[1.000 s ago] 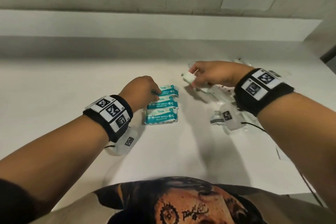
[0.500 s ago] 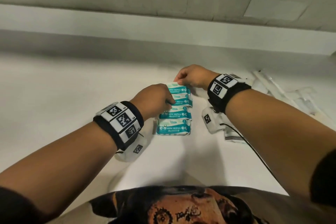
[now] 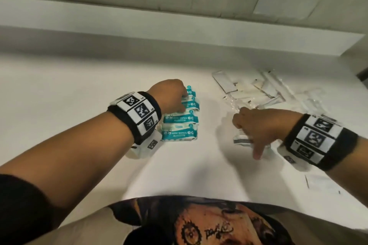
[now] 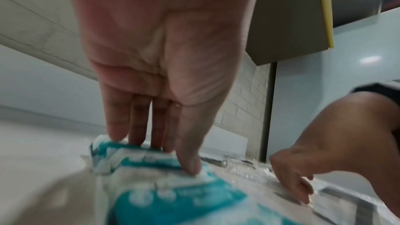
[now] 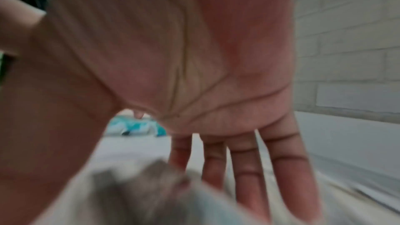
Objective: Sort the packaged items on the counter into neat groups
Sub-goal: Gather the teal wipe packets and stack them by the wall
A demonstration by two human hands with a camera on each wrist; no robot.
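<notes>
While straight left fingers (image 4: pixel 188 163) press teal-and-white wipes packs (image 3: pixel 180 125) lined up in a column, the right hand (image 3: pixel 258 125) hovers open over a blurred white packet (image 3: pixel 242 139).

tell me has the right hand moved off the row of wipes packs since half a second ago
Yes. The right hand has left the far end of the mini wipes row and now sits to its right, over a white pack on the counter.

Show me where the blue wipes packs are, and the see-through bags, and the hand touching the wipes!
wipes packs (image 3: pixel 179 133), head view, on the nearest pack's teal label.
clear bags (image 3: pixel 258 89), head view, on the middle of the heap.
left hand (image 3: pixel 169 95), head view, on the back of the hand.
</notes>
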